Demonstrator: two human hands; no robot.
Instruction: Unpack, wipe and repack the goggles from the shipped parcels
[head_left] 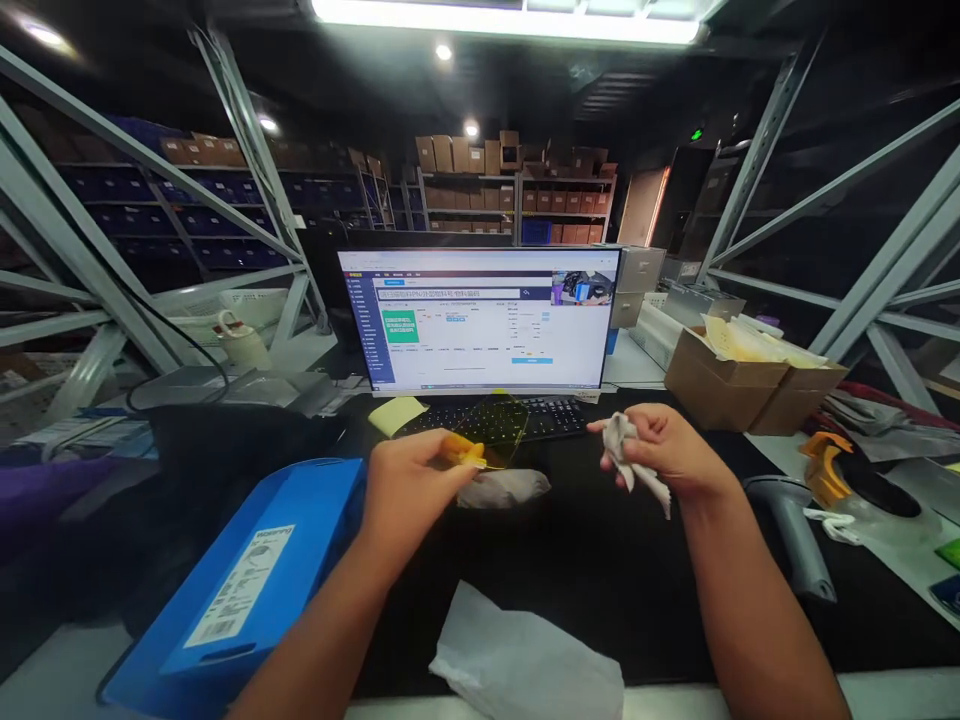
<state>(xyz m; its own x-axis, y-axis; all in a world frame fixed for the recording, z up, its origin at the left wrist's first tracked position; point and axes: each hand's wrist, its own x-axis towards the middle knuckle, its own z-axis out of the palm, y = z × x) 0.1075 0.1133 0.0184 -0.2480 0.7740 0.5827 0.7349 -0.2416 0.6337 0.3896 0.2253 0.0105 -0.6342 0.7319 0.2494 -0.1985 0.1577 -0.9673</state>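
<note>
Our left hand [409, 485] pinches the yellow sheet [496, 430], slanting toward the desk's [637, 600] far edge; rightward, well apart, our right hand [671, 450] clutches a crumpled cloth [622, 450].

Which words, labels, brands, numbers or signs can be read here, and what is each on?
Nothing reads whole.
White label on the blue box: heading starts "W"; the rest is blurred.
Monitor: text too small.
Green sign: blurred.
Shelved carton labels: too small.

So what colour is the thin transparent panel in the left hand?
The panel is yellow, seen in the head view.
</note>
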